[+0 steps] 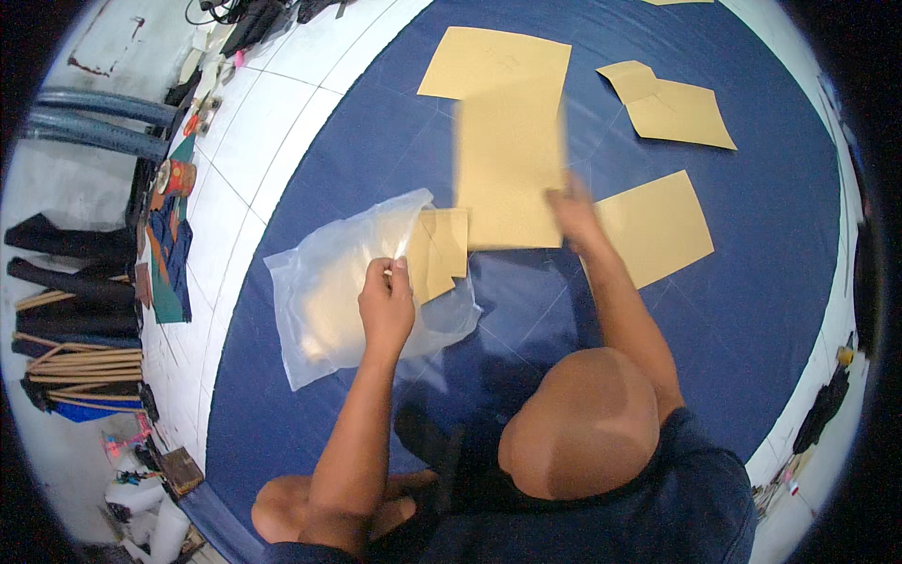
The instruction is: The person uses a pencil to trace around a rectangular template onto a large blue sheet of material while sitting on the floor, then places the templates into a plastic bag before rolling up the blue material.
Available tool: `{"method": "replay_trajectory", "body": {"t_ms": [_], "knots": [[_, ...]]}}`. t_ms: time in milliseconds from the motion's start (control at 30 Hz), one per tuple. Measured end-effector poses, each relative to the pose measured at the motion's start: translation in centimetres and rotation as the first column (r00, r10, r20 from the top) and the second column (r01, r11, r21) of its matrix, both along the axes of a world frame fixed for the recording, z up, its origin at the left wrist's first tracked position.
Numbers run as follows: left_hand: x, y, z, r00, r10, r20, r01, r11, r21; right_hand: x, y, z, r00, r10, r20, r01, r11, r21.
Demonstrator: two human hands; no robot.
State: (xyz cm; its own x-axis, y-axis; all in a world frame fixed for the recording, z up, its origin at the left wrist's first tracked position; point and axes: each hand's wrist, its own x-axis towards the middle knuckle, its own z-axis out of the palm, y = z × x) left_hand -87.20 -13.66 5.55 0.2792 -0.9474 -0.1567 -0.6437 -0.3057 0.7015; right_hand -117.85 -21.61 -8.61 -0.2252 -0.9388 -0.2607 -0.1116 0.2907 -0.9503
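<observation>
My left hand (387, 305) is closed in a pinch on the open edge of a clear plastic bag (299, 268). Inside the bag lie tan paper pieces (362, 268), and some of them (442, 246) stick out past its mouth on the right. My right hand (575, 216), smeared by motion, grips the right edge of a large rectangular tan paper sheet (510, 174). That sheet is blurred too and overlaps another tan sheet (496, 61) beyond it.
Blue fabric (310, 202) is spread over a white tiled floor (240, 155). To the right lie an angular tan sheet (681, 108) and a squarish one (658, 226). My bent knee (583, 423) is close in front. Rolls, sticks and scraps line the left wall.
</observation>
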Motion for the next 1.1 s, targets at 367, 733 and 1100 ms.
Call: {"method": "replay_trajectory", "body": {"t_ms": [367, 733, 1100], "knots": [[-3.5, -1.3, 0.4, 0.978, -0.017, -0.208, 0.024, 0.999, 0.029, 3.5, 10.9, 4.3, 0.937, -0.189, 0.294, 0.205, 0.979, -0.025], [-2.2, -0.4, -0.4, 0.997, -0.043, -0.064, 0.038, 0.996, -0.083, 9.2, 9.4, 9.8, 0.656, 0.751, -0.074, -0.755, 0.651, -0.077], [-5.8, 0.3, 1.2, 0.942, -0.026, -0.336, 0.042, 0.998, 0.041, -2.4, 2.4, 8.2, 0.787, 0.068, -0.613, -0.077, 0.997, 0.011]]}}
